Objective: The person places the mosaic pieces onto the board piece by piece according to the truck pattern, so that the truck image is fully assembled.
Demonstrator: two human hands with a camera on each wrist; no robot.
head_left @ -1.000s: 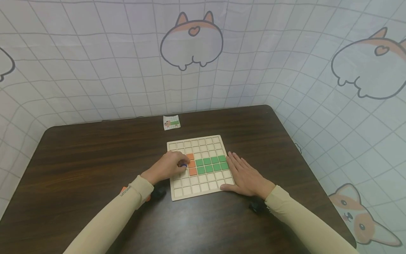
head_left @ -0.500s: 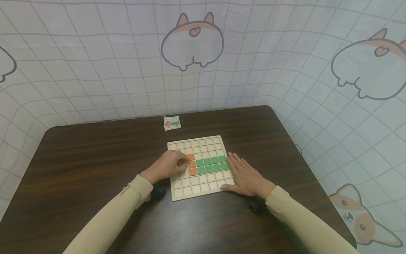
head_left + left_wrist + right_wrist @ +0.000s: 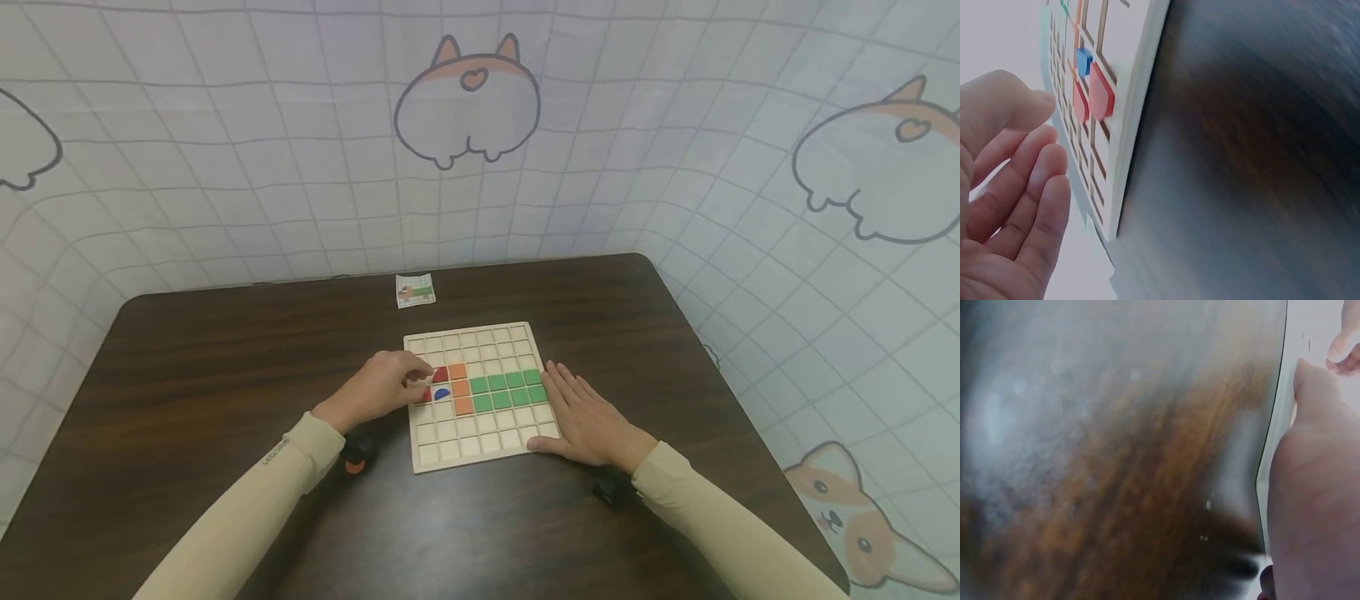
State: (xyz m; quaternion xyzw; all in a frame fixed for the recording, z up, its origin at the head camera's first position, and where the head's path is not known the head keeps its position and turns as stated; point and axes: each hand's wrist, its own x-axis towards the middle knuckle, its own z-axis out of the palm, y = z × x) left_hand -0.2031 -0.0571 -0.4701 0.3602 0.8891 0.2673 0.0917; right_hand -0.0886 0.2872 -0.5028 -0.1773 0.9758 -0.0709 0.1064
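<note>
A pale wooden grid board (image 3: 480,446) lies on the table. Green square tiles (image 3: 508,390) fill two rows at its right, and orange square tiles (image 3: 461,388) form a column beside them. Left of the orange column sit a blue half-round piece (image 3: 442,394) and red pieces (image 3: 441,375). My left hand (image 3: 378,383) hovers at the board's left edge, partly covering one red piece. In the left wrist view its fingers (image 3: 1054,200) are loosely bent, holding nothing, apart from the red piece (image 3: 1101,94). My right hand (image 3: 588,421) rests flat against the board's right edge, fingers straight.
A small picture card (image 3: 416,291) with a coloured grid design lies behind the board. Something orange (image 3: 355,467) shows near the left wrist, beside a black device (image 3: 358,448). A white gridded curtain (image 3: 337,167) hangs behind the dark table (image 3: 480,533).
My left hand has drawn back leftward from beside the orange column, uncovering the blue and red pieces. The right hand stays against the board. The view has shifted slightly.
</note>
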